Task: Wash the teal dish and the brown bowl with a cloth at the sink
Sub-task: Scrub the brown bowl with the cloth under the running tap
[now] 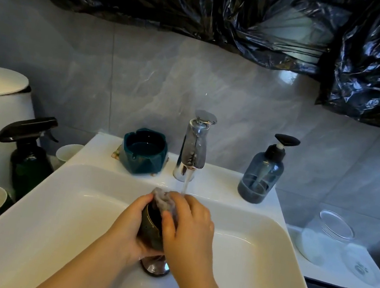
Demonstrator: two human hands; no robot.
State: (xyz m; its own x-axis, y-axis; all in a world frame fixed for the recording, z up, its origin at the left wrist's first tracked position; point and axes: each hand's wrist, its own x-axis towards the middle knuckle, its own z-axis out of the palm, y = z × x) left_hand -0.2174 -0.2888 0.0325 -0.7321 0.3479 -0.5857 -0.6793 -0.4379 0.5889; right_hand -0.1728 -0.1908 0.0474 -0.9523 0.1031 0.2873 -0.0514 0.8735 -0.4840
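No text, label, brand or number can be read.

Only one small round printed mark is seen, on the clear lid [362,270] laid flat on the white counter [328,275] at the right. It is too blurred for any letters or figures to be made out.

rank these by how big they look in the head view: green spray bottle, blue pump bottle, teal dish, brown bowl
1. green spray bottle, though it stands nearer the camera
2. blue pump bottle
3. teal dish
4. brown bowl, partly covered by the left hand and right hand, so unsure
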